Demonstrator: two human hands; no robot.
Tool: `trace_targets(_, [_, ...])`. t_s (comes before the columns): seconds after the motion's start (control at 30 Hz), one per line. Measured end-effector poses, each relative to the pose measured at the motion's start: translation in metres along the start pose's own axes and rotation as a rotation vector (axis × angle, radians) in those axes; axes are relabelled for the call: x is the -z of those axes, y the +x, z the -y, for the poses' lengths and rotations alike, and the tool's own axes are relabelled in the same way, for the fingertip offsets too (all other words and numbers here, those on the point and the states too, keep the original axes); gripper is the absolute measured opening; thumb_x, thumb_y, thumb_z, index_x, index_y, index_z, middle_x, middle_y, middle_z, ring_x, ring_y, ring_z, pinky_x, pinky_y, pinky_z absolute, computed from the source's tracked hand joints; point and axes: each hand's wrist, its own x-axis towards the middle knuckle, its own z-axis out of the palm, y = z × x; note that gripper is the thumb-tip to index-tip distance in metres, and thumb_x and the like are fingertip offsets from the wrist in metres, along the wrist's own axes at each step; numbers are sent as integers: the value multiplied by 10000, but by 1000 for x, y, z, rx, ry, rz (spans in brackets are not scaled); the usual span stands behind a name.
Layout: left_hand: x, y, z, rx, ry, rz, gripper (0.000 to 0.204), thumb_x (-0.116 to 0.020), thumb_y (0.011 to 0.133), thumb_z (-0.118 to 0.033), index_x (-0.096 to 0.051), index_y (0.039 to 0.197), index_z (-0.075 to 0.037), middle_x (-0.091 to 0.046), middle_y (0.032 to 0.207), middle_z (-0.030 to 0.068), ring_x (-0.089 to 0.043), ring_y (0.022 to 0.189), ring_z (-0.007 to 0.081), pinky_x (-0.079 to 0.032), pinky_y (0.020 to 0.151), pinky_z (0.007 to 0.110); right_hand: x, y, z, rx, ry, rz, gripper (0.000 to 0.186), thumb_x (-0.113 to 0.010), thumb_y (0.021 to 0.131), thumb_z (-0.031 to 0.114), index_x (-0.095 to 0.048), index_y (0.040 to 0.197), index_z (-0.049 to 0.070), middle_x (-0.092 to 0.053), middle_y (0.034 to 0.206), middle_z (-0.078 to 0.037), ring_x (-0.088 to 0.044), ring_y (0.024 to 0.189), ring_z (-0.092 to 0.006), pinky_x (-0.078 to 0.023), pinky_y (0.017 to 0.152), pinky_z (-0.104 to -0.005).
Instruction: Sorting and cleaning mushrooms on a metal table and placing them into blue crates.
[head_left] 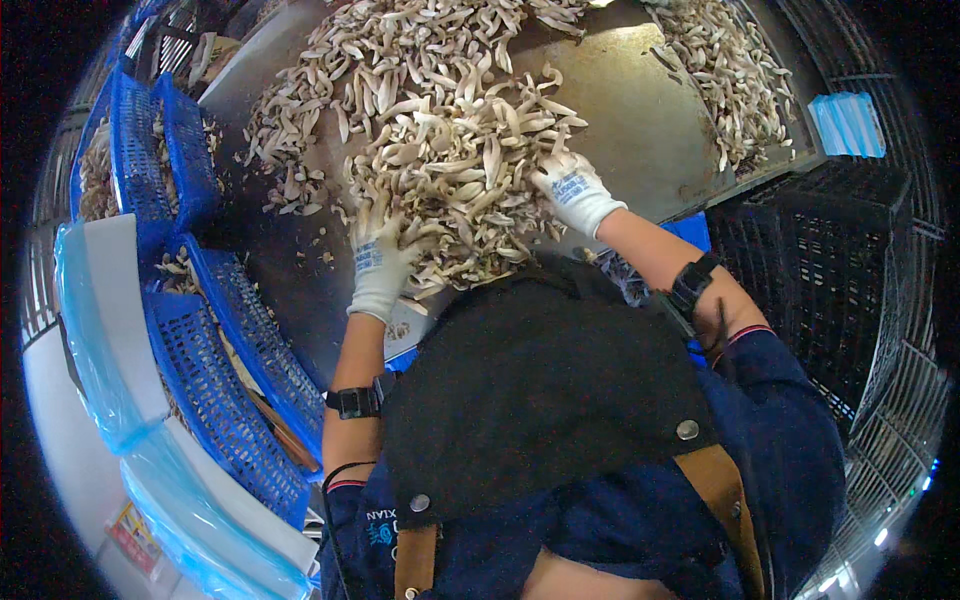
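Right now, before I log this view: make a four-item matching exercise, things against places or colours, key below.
Things:
1. left hand
2. slotted baskets
3. right hand
4. crates

Places or colours:
A. black, in the right part of the picture
B. at the right side of the central mushroom pile
C. blue, in the left part of the picture
D. at the left side of that pile

Pairs: 1-D, 2-C, 3-B, 4-A

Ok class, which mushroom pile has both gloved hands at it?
The big central pile: left hand and right hand both touch it. The smaller pile at upper right has neither.
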Motion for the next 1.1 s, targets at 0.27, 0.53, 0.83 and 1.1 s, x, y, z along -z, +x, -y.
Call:
trace_targets(0.27, [23, 17, -48, 247, -652, 77, 328, -630, 843, -255, -607, 1076, -24, -646, 873, 149, -612, 818, 269, -477, 783, 346, 35, 29, -9, 9, 330, -156, 295, -539, 818, 151, -579, 1097, 66, -596, 1053, -181, -584, 998, -334, -460, 867, -415])
trace_targets(0.53, [-47, 35, -66, -128, -11, 230, 327, -621, 814, -284, -566, 1033, -49, -609, 1051, 161, -606, 892, 363, -486, 819, 422, 28, 63, 12, 178, 38, 87, 270, -585, 770, 83, -585, 1040, 61, -544, 1112, -209, -574, 1043, -343, -470, 882, -403])
trace_targets(0.83, [6, 37, -72, 324, -1103, 190, 316, -686, 820, -176, -579, 1060, -1, -642, 943, 43, -573, 824, 119, -472, 759, 277, 31, 12, 21, -190, 1839, 207, 472, -654, 843, 167, -491, 1248, -10, -573, 1149, -59, -509, 1035, -136, -398, 933, -285])
trace_targets(1.1, [22, 42, -79, 384, -1114, 384, 326, -688, 817, -155, -604, 1103, -21, -648, 969, 39, -598, 787, 124, -487, 716, 274, 28, 9, 26, -209, 1711, 271, 411, -645, 837, 88, -509, 1210, -17, -602, 995, -18, -568, 868, -80, -474, 771, -237])
